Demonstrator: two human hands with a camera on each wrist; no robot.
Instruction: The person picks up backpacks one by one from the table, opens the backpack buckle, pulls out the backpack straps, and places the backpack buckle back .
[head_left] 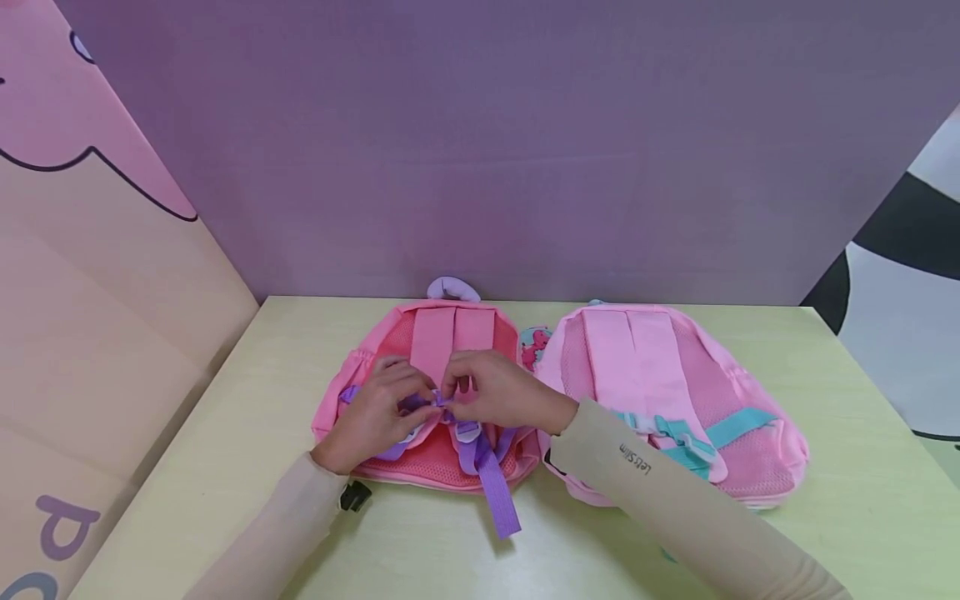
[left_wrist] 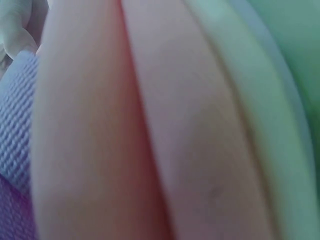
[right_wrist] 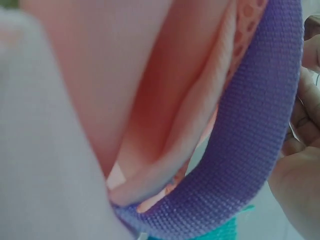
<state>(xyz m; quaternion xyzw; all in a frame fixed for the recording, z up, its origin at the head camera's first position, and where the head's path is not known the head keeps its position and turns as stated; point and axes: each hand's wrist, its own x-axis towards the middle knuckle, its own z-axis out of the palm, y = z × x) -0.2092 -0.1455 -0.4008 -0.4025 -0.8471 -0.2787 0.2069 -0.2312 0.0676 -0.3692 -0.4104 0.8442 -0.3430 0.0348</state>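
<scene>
A coral-pink backpack (head_left: 442, 467) lies on the table with its straps facing up. My left hand (head_left: 382, 412) is over its middle, thumb and fingers pinching a short purple strap (head_left: 441, 400). From the other side my right hand (head_left: 510, 392) pinches the same strap, fingertips close to the left ones. Whether a clip sits between them is hidden. Purple webbing (head_left: 495, 492) hangs from an adjuster buckle (head_left: 467, 431) onto the table. In the right wrist view, a loop of purple webbing (right_wrist: 245, 110) curves beside pink fabric. Blurred pink fabric fills much of the left wrist view.
A light-pink backpack (head_left: 637, 350) with turquoise straps (head_left: 738, 427) lies to the right, beneath my right forearm. The pale table (head_left: 225, 433) ends at a purple panel (head_left: 525, 167) behind. Printed panels stand at both sides.
</scene>
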